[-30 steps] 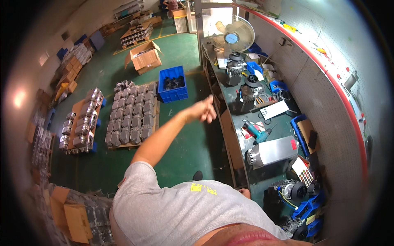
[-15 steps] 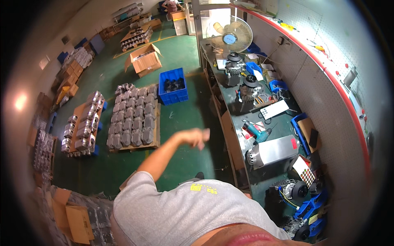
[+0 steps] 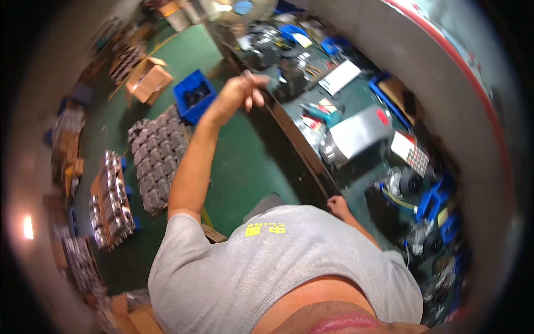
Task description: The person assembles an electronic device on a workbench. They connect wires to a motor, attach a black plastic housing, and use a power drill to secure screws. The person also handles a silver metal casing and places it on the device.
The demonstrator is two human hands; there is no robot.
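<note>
My left hand (image 3: 243, 96) is raised at the end of an outstretched arm, near the far part of the workbench edge. Its fingers are loosely apart, slightly blurred, with nothing visible in them. Low beside the near edge of the workbench (image 3: 356, 181) is my right hand (image 3: 337, 205), fingers curled in; whatever they might hold is too small to make out. On the bench, ahead of the right hand, lies a silver box-shaped unit (image 3: 359, 133) with a red label. A teal power drill (image 3: 328, 114) rests just beyond it.
Blue bins (image 3: 435, 200) and motor-like assemblies (image 3: 400, 181) crowd the bench's right side. A white power strip (image 3: 340, 77) lies farther up. On the green floor at left stand a blue crate (image 3: 194, 115), an open carton (image 3: 149, 83) and pallets of grey metal housings (image 3: 158, 158).
The view has turned and shifted closer to the bench. My left hand has moved up and forward beside the bench edge. My right hand, mostly hidden before, now shows clearly.
</note>
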